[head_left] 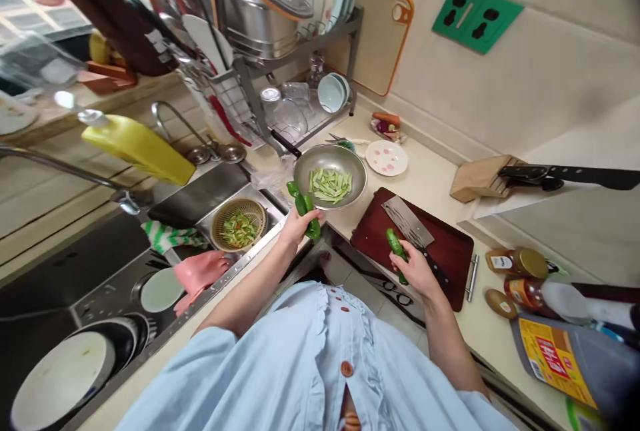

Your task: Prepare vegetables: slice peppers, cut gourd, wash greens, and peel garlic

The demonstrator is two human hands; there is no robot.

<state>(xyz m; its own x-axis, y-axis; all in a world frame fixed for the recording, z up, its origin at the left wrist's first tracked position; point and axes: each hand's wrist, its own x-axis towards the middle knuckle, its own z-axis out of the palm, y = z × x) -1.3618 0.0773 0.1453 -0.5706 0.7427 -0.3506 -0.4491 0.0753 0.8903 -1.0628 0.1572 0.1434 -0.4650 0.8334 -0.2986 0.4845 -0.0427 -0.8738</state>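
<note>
Gripping green peppers point(314, 230), a person in a light-blue garment point(290, 364) stands at a kitchen bench point(434, 178), hands well apart. The left hand point(297, 226) is closed around at least two; the right hand point(414, 270) is closed around a single pepper point(394, 243), above the near-left side of a dark red tray point(373, 218). Just beyond the left hand, one metal pan point(353, 163) contains pale green slices point(330, 184). To that hand's left, one colander point(217, 234) in the sink point(110, 244) holds green and orange shreds point(240, 228), with a pink glove point(200, 274) nearer the person.

One cleaver point(407, 220) occupies the tray, its blade beyond the right hand and its handle just to the right. Farther beyond sits one spotted plate point(395, 158); to the right, one wooden block point(475, 178) holds black-handled knives point(575, 176). The pan stands between the left hand and a dish rack point(357, 34), where two bowls point(331, 93) nest on the lower level.
</note>
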